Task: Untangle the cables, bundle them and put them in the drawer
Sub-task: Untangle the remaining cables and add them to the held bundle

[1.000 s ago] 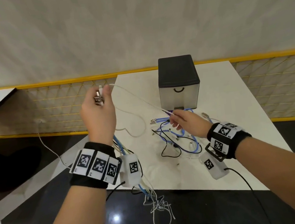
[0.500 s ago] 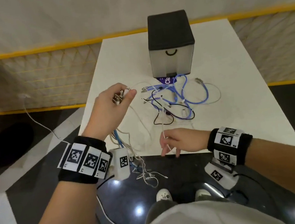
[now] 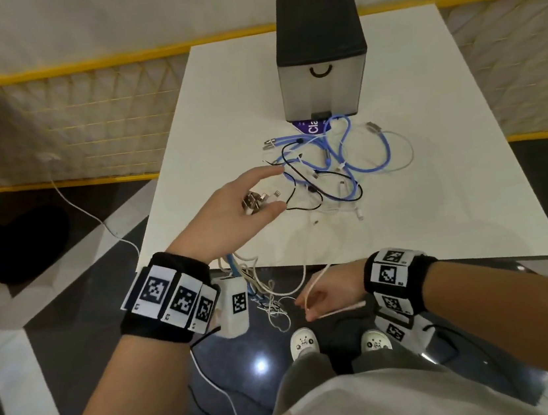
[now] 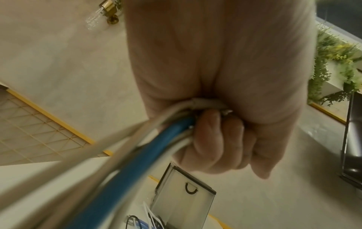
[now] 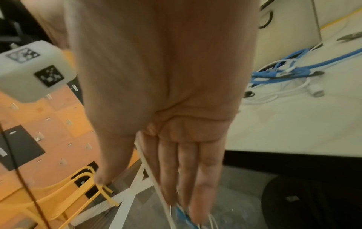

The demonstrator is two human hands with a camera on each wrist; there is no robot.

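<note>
A person's right hand (image 3: 328, 295), nearest the body and below the table edge, runs a white cable (image 3: 313, 285) along straight, relaxed fingers (image 5: 188, 178) rather than clutching it. Just beyond, the left hand (image 3: 232, 216) is curled round the gathered plug ends (image 3: 258, 202) of several cables, with white and blue strands (image 4: 137, 147) trailing from the fist down past the edge of the white table (image 3: 470, 183). Farther out on the table lies a knot of blue, black and white cables (image 3: 336, 165), still tangled, and behind it stands the small drawer box (image 3: 323, 87), its drawer shut. The work appears to be in the untangling stage: one cable is being drawn free and added to the held set. The next move likely calls for pulling that strand clear without tightening the remaining knot, well before any bundling or stowing.
</note>
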